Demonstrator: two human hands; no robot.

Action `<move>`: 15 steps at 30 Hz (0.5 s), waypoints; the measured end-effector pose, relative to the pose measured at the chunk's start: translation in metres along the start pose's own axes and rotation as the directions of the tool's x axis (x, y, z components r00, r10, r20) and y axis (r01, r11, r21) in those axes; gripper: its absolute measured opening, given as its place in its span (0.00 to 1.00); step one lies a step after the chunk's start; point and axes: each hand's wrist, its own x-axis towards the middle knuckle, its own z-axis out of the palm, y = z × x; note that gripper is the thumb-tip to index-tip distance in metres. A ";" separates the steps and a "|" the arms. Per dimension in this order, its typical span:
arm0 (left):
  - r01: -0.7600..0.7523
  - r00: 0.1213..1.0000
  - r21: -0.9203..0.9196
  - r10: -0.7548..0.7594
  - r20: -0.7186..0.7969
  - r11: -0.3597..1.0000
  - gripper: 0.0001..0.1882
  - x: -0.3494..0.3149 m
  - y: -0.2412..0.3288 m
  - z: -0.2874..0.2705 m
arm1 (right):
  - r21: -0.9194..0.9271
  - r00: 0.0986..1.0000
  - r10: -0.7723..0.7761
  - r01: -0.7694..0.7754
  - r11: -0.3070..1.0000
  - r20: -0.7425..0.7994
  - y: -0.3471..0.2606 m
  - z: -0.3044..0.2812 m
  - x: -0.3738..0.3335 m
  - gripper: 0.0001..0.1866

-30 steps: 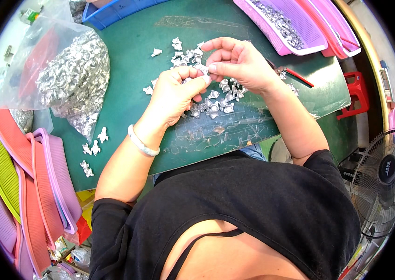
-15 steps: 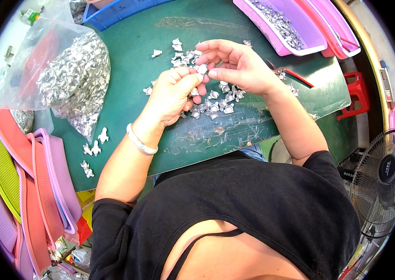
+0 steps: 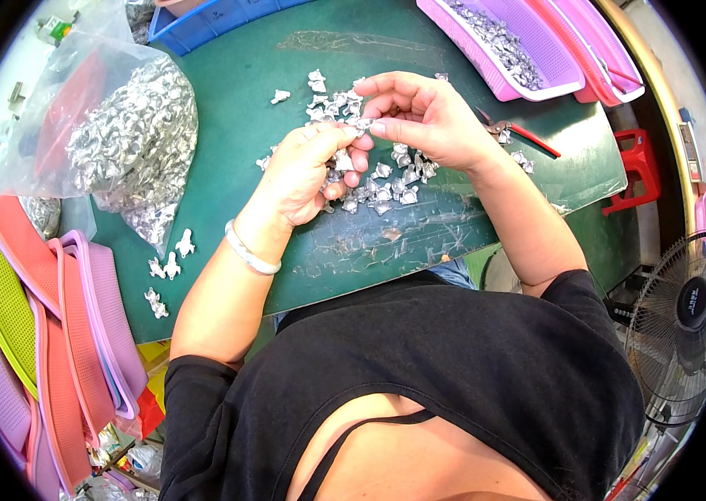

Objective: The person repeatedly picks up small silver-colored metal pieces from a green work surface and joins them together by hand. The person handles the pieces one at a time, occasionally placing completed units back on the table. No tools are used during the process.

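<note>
Between the thumb and fingers of my left hand (image 3: 307,167) is a small silvery metal part (image 3: 360,124), and more such parts show in its curled palm. My right hand (image 3: 428,117) meets the same piece from the right, its thumb and fingertips closed at its edge. Around and beneath both hands lies a loose pile of silvery metal parts (image 3: 382,192) on the green table (image 3: 353,250). A pair of red-handled cutters (image 3: 532,139) rests just right of my right wrist.
A clear plastic bag (image 3: 131,134) full of metal parts stands at left, with several loose pieces (image 3: 171,265) nearer me. Coloured plastic baskets (image 3: 44,334) are stacked beside the table. A pink basket (image 3: 566,79) holds parts at far right. A blue crate (image 3: 211,23) sits at the back.
The pinched metal part has tilted slightly between my fingertips, and my right thumb and fingers have come in against it. My left fingers have shifted a little, showing more parts in the palm.
</note>
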 end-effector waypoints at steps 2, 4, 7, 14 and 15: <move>0.002 1.000 -0.002 -0.002 0.002 1.000 0.09 0.000 0.000 0.000 | -0.003 1.000 -0.003 0.003 1.000 -0.005 0.000 0.000 0.000 0.19; 0.007 1.000 -0.003 -0.007 -0.012 1.000 0.09 0.000 0.001 0.000 | -0.004 1.000 -0.007 0.007 1.000 -0.011 0.000 0.001 0.000 0.19; 0.013 1.000 -0.008 -0.013 -0.026 1.000 0.09 0.000 0.001 0.001 | -0.026 1.000 -0.017 0.017 1.000 -0.021 0.001 0.001 0.000 0.19; 0.001 0.999 -0.027 -0.002 -0.034 1.000 0.08 0.000 0.001 0.000 | -0.123 0.996 -0.068 0.061 0.990 -0.050 0.000 0.002 -0.001 0.19; -0.004 0.999 -0.026 0.003 -0.036 1.000 0.08 0.000 0.001 0.001 | -0.130 0.995 -0.081 0.073 0.989 -0.056 0.000 0.003 -0.001 0.19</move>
